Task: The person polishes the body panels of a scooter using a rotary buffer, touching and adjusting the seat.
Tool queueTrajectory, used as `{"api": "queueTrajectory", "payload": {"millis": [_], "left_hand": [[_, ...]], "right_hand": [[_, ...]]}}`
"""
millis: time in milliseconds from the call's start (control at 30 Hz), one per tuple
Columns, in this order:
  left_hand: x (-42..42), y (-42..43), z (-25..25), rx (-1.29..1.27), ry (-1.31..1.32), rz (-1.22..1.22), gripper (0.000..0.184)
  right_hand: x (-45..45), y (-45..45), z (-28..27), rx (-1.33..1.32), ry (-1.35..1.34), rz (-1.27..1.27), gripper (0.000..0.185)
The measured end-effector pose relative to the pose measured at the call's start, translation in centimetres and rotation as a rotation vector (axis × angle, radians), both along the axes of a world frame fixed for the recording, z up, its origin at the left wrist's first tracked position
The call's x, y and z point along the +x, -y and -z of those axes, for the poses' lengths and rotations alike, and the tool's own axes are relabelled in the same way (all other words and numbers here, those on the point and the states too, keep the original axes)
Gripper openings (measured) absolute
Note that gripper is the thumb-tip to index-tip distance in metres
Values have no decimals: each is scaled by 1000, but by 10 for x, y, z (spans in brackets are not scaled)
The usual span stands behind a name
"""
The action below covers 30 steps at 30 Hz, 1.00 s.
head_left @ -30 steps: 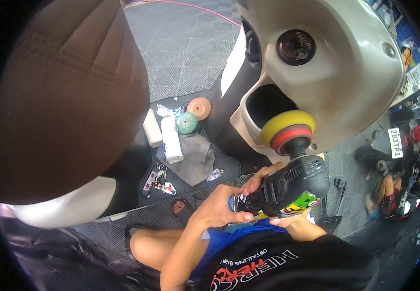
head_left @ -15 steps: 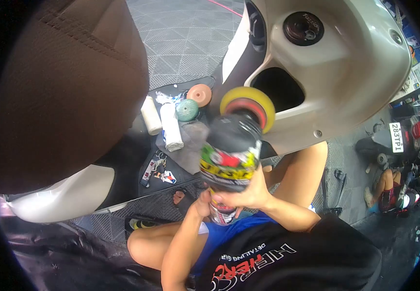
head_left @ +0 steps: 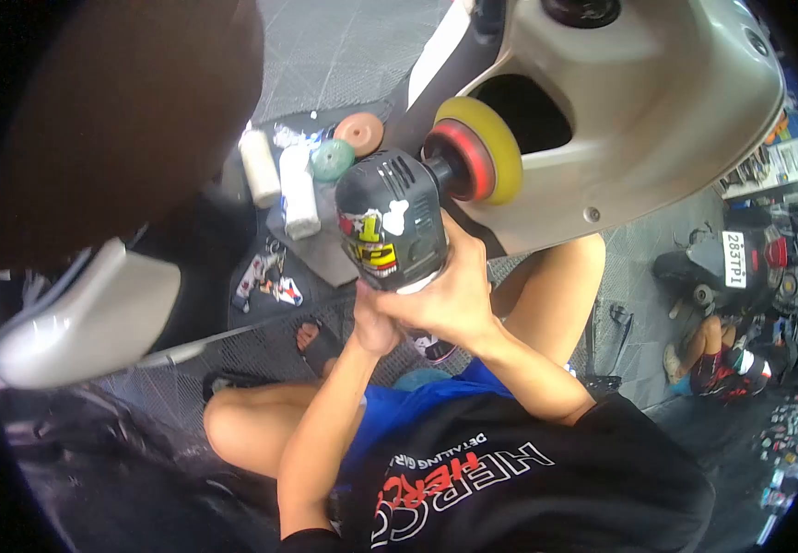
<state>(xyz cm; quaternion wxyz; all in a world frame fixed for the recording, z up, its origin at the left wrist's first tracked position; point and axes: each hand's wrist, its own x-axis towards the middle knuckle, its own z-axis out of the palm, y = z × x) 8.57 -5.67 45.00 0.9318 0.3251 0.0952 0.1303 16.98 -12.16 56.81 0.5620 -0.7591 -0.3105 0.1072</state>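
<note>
A black polisher (head_left: pixel 385 189) with colourful stickers is held in both of my hands. My right hand (head_left: pixel 459 295) wraps round its body, just below the head. My left hand (head_left: pixel 376 324) is closed on the grip beside it, with its fingers partly hidden. The yellow pad (head_left: pixel 502 138) on its red backing faces right, toward the beige scooter panel (head_left: pixel 639 120). It overlaps the edge of a dark opening (head_left: pixel 537 111) in that panel; whether they touch, I cannot tell.
On the scooter's dark floor lie a white bottle (head_left: pixel 258 170), a white wrapped roll (head_left: pixel 299 198), a green pad (head_left: pixel 333 160), an orange pad (head_left: pixel 359 135), a grey cloth (head_left: pixel 330 253) and keys (head_left: pixel 265 276). A brown seat (head_left: pixel 132 111) fills the upper left. Another person sits near a motorcycle at right.
The polisher has turned and swung left, then up, its pad now facing the panel beside the opening. My right hand has moved onto its body. The view has shifted slightly.
</note>
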Motion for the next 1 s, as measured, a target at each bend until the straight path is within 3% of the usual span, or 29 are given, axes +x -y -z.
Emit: {"api": "queueTrajectory", "payload": {"millis": [100, 200, 300, 400, 667, 733, 900, 1000], "left_hand": [[7, 36, 17, -153, -51, -264, 82], [13, 52, 21, -255, -95, -178, 82], [20, 63, 30, -442, -15, -79, 86], [23, 68, 31, -410, -106, -164, 89], [17, 23, 17, -513, -41, 147, 92], [22, 11, 3, -445, -89, 56, 93], [41, -9, 6, -494, 57, 101, 91], [44, -28, -12, -389, 95, 58, 85]], "right_hand": [[-2, 8, 20, -88, -72, -27, 69], [1, 17, 36, -166, -69, 1, 56], [6, 21, 42, -320, -57, 8, 59], [6, 25, 49, -363, 25, 10, 63], [11, 8, 56, -407, -11, 17, 62], [13, -1, 54, -379, -12, 28, 62], [19, -22, 32, -281, 88, 29, 62], [15, -35, 12, -176, 96, 22, 63]]}}
